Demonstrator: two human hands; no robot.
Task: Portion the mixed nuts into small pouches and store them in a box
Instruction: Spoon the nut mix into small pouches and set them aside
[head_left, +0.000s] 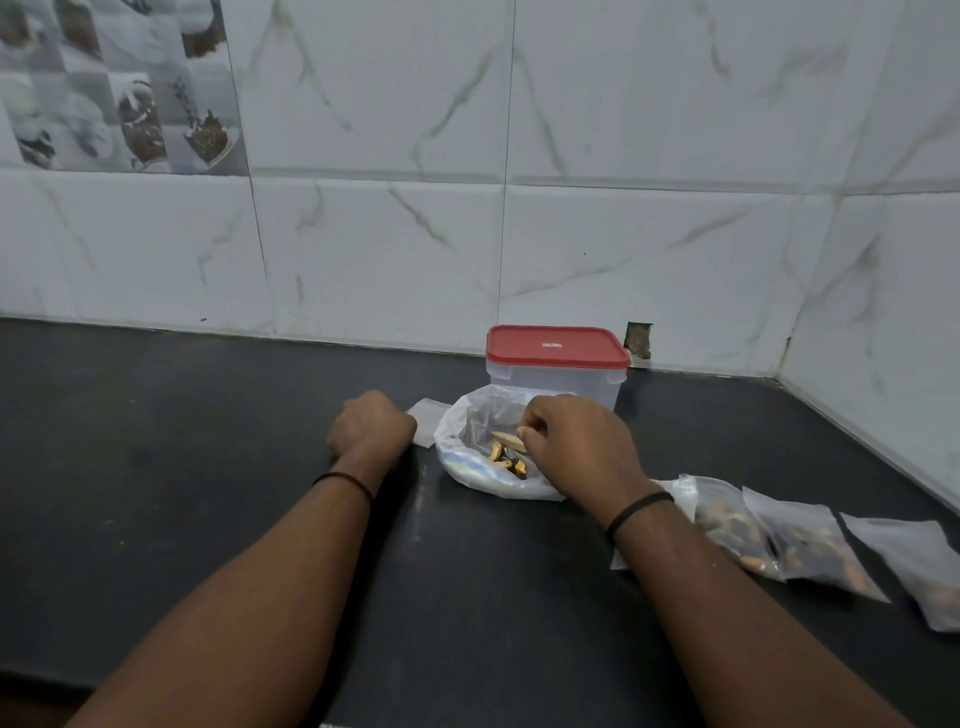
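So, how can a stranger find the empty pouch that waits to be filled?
On the black counter, find the red-lidded box. Left of the open nut bag, the small pouch lies by the left hand. Unlike the filled pouches at the right, it looks flat and white.

1 head view looks forward and down, close over the counter (208, 467).

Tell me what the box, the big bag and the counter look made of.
Box: likely plastic, with frosted see-through walls and an opaque red lid with a matte look. Big bag: thin, soft clear plastic film, crinkled and glossy, nuts visible through it. Counter: dark, smooth, faintly speckled slab, possibly polished stone; it could also be a laminate.
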